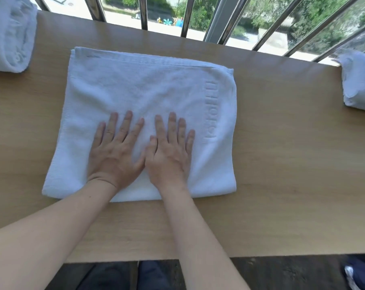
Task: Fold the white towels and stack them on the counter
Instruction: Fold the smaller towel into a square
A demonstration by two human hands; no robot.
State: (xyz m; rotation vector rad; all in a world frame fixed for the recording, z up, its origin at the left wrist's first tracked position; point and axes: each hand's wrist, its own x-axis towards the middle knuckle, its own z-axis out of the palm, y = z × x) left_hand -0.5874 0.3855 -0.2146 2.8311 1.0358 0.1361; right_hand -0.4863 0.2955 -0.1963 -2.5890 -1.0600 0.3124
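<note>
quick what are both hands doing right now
Left hand: open, fingers straight, pressing flat on the white towel.
Right hand: open, fingers straight, pressing flat on the same towel beside the left.

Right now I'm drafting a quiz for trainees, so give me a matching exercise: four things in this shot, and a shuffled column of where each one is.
Things:
1. embossed towel
2. larger towel bundle
3. smaller towel bundle
4. window bars

Places:
A. far-left corner of the counter
B. beyond the counter's far edge
C. right edge of the counter
D. under the flat left hand and right hand

Pairs: 1-D, 2-A, 3-C, 4-B.
</note>
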